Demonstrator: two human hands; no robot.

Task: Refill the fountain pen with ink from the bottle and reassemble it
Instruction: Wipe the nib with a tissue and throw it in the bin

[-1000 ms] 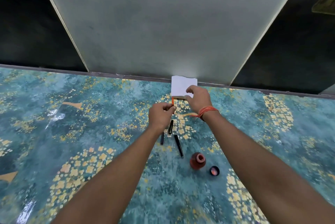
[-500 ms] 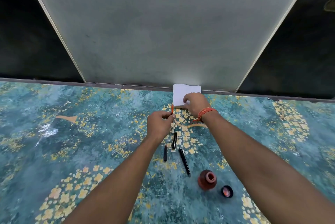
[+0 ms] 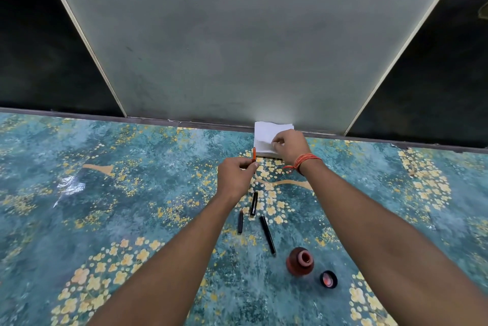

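Observation:
My left hand (image 3: 235, 175) is closed around a thin orange pen part (image 3: 254, 154) whose tip sticks up past my fingers. My right hand (image 3: 290, 144) pinches the top sheet of a white tissue stack (image 3: 265, 133) at the far edge of the table. Three black pen pieces lie below my left hand: a short pointed one (image 3: 240, 221), a cap-like piece (image 3: 254, 203) and a long slim barrel (image 3: 267, 234). The open reddish ink bottle (image 3: 300, 261) stands near my right forearm, with its black cap (image 3: 328, 279) lying beside it.
The table carries a teal cloth with yellow flowers (image 3: 111, 209). A grey-green wall panel (image 3: 232, 43) rises right behind the tissue stack, with dark areas on both sides.
My right hand has slid a little farther onto the tissue stack and its fingers now pinch the top sheet. My left hand keeps holding the orange part. The view has tilted upward.

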